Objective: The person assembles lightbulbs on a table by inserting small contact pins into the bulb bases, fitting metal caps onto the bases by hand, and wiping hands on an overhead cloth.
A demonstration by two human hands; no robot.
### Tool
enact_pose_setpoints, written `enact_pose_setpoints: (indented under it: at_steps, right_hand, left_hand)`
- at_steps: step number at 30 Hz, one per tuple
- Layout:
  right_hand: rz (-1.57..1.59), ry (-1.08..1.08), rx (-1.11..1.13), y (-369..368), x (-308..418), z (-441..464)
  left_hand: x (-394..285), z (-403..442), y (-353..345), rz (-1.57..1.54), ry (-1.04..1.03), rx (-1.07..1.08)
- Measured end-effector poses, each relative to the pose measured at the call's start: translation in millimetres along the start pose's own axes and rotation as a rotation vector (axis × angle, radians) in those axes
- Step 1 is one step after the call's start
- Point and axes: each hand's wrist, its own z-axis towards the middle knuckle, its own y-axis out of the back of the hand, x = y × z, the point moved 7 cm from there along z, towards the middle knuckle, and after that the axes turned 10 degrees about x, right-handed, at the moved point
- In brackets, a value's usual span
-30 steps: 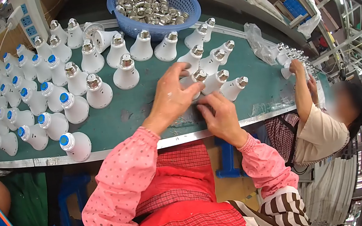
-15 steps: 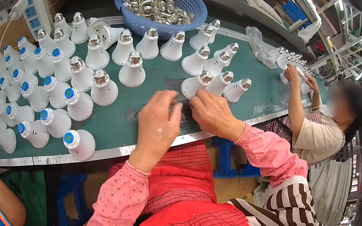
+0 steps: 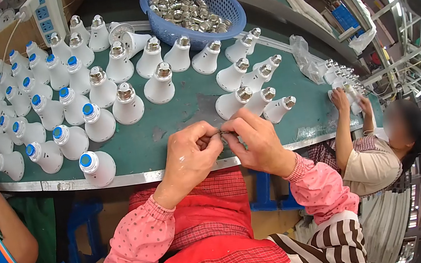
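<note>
My left hand (image 3: 187, 153) and my right hand (image 3: 257, 141) meet above the front part of the green table. Both are closed in a pinch, fingertips close together around something small and dark that I cannot make out. Just beyond my right hand stands a group of white light bulbs with metal screw caps, the closest being one bulb (image 3: 232, 104). Another capped bulb (image 3: 128, 105) stands farther left of my left hand. At the left are many bulbs with blue tops, among them one bulb (image 3: 98, 169) by the front edge.
A blue plastic basket (image 3: 158, 25) full of metal screw caps (image 3: 185, 9) sits at the back. A clear plastic bag (image 3: 305, 58) lies to the right. One co-worker (image 3: 372, 158) handles bulbs at the right; another person's arm (image 3: 4, 205) reaches in from the left.
My hands, a little apart before, have come together at the fingertips in a pinch. The whole view has shifted slightly; the nearby bulbs stand as before.
</note>
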Motion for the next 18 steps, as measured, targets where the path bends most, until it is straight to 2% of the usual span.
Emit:
enact_pose_setpoints:
  at_steps: [1,8,11,14,16,18]
  right_hand:
    - [0.015,-0.013,-0.005,-0.2,-0.3,-1.0]
    - [0.417,-0.238,0.088,-3.8,-10.5,-1.7]
    - [0.493,-0.259,0.097,-5.1,-15.6,-4.3]
    - [0.314,-0.222,0.014,4.6,-14.4,-8.0]
    - [0.312,-0.199,0.006,3.7,-12.4,-10.5]
    - [0.249,-0.162,-0.001,2.2,-8.0,-12.1]
  left_hand:
    - [6.1,-0.8,-2.6,-0.118,0.066,0.023]
    - [-0.4,-5.4,0.0,0.004,0.094,0.026]
    - [-2.0,-5.9,0.2,0.008,0.093,0.023]
    - [-0.7,-8.0,4.8,0.053,0.078,0.0]
    - [-2.6,-9.7,6.0,0.056,0.092,0.002]
    - [-7.7,-11.0,-0.6,0.072,-0.017,-0.044]
